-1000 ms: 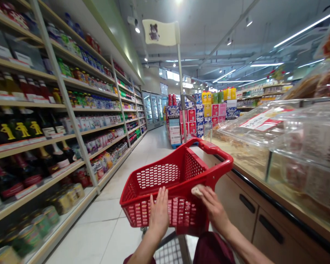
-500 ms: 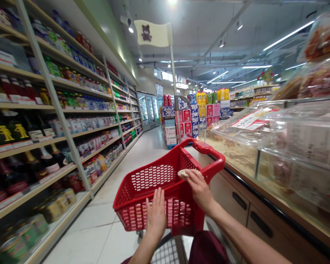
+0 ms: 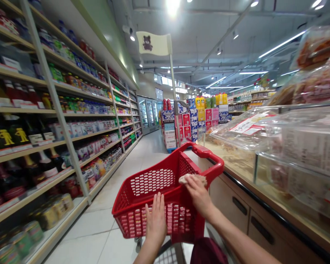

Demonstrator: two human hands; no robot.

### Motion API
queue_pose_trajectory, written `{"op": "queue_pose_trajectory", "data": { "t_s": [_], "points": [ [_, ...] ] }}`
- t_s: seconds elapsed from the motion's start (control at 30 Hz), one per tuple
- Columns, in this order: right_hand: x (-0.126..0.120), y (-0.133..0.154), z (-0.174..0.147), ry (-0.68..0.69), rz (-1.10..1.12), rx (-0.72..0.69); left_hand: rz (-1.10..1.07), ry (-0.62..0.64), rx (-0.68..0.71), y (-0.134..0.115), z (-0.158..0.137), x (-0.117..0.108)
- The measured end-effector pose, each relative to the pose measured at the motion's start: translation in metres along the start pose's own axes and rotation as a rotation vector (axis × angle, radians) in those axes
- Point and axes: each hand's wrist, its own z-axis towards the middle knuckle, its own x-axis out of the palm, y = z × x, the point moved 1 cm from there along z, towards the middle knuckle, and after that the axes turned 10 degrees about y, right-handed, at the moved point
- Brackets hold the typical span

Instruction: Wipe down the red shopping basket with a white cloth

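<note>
In front of me stands a red plastic shopping cart (image 3: 151, 179) with perforated basket walls. My right hand (image 3: 197, 192) presses a pale cloth (image 3: 194, 179) against the cart's top rim, close to the handle (image 3: 213, 159). Parts of the cloth are covered by the fingers. Lying along the near side wall of the basket is my left hand (image 3: 156, 218), its fingers stretched out and nothing in it. A pole at the cart's far end carries a cream flag (image 3: 154, 43) with a bear picture.
Shelves of bottles and cans (image 3: 41, 143) line the left side. To the right runs a wooden counter (image 3: 236, 198) with clear packs of food (image 3: 253, 124). Stacked cartons (image 3: 185, 124) stand ahead, glass-door fridges (image 3: 148, 110) beyond. Pale floor tiles (image 3: 96, 227) lie beside the cart.
More of the cloth shows under my right hand, which has shifted slightly left and down on the rim. My left hand rests flat in nearly the same place. The view has tilted up slightly.
</note>
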Motion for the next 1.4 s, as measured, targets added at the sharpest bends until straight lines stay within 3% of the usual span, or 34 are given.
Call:
{"op": "queue_pose_trajectory", "data": {
  "t_s": [0.1, 0.23, 0.3, 0.47, 0.53, 0.7, 0.77, 0.93, 1.0, 1.1, 1.17, 1.23, 1.33, 1.4],
  "points": [
    [0.003, 0.002, 0.002, 0.001, 0.048, -0.042, 0.014, -0.003, 0.008, 0.002, 0.000, 0.001],
    [-0.022, -0.062, 0.003, -0.068, 0.009, 0.226, -0.026, 0.005, 0.004, -0.002, 0.000, 0.004],
    [-0.027, -0.072, 0.003, -0.077, -0.013, 0.299, -0.042, 0.008, -0.010, -0.004, -0.001, 0.006],
    [-0.006, -0.017, 0.003, -0.007, 0.024, 0.047, -0.008, -0.003, -0.003, -0.001, -0.001, 0.006],
    [-0.008, -0.017, 0.003, -0.004, 0.044, 0.031, -0.001, -0.006, 0.009, 0.000, -0.001, 0.005],
    [-0.034, -0.074, 0.004, -0.083, 0.018, 0.317, -0.037, 0.017, -0.006, -0.005, -0.002, 0.002],
    [-0.030, -0.066, 0.003, -0.073, 0.003, 0.320, -0.042, 0.024, -0.011, -0.006, -0.002, 0.003],
    [0.003, 0.001, -0.003, 0.008, 0.090, 0.012, -0.003, -0.002, 0.000, 0.000, -0.001, 0.006],
    [0.003, -0.005, -0.004, -0.020, 0.112, 0.033, 0.000, -0.005, 0.004, 0.000, -0.002, 0.005],
    [-0.009, -0.042, -0.004, -0.123, 0.083, 0.246, -0.018, 0.013, -0.006, -0.004, -0.003, 0.002],
    [-0.012, -0.050, -0.004, -0.145, 0.076, 0.322, -0.032, 0.025, -0.021, -0.007, -0.004, -0.001],
    [-0.007, -0.034, -0.005, -0.127, 0.105, 0.264, -0.032, 0.032, -0.034, -0.008, -0.005, -0.003],
    [0.002, 0.005, -0.007, -0.040, 0.225, 0.044, -0.013, 0.031, -0.031, -0.005, -0.005, -0.003],
    [0.000, 0.009, -0.009, -0.033, 0.314, 0.046, -0.008, 0.030, -0.014, -0.003, -0.005, -0.002]
  ]
}}
